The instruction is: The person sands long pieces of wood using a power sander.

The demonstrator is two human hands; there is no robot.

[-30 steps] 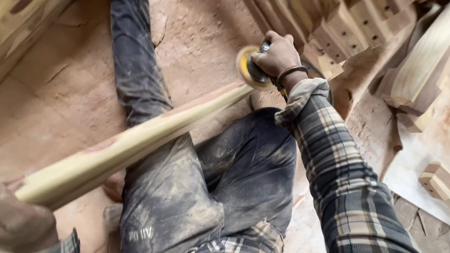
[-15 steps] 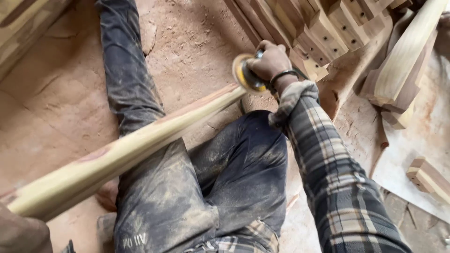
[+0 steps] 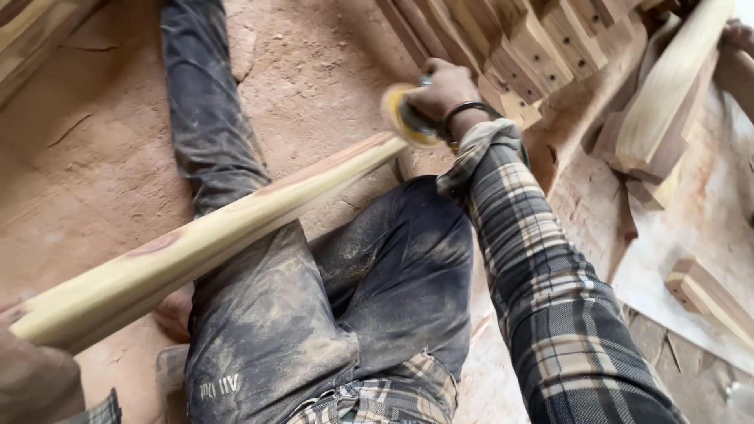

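A long pale wooden bat blank (image 3: 212, 235) runs from lower left to the upper middle, across my dusty dark trousers (image 3: 314, 298). My right hand (image 3: 444, 90) is shut on a hand sander with a yellow disc (image 3: 402, 118) that presses on the far end of the wood. My left hand (image 3: 27, 377) grips the near end at the bottom left corner, mostly out of frame. I sit on the floor with one leg stretched out.
Stacked wooden blocks with drilled holes (image 3: 534, 47) lie at the top right. More shaped wood pieces (image 3: 667, 102) and a block (image 3: 707, 294) rest at the right on a pale sheet. Sawdust covers the reddish floor (image 3: 86, 173).
The view has shifted slightly, and the sander has moved a little along the far end of the wood. Both hands keep their grips.
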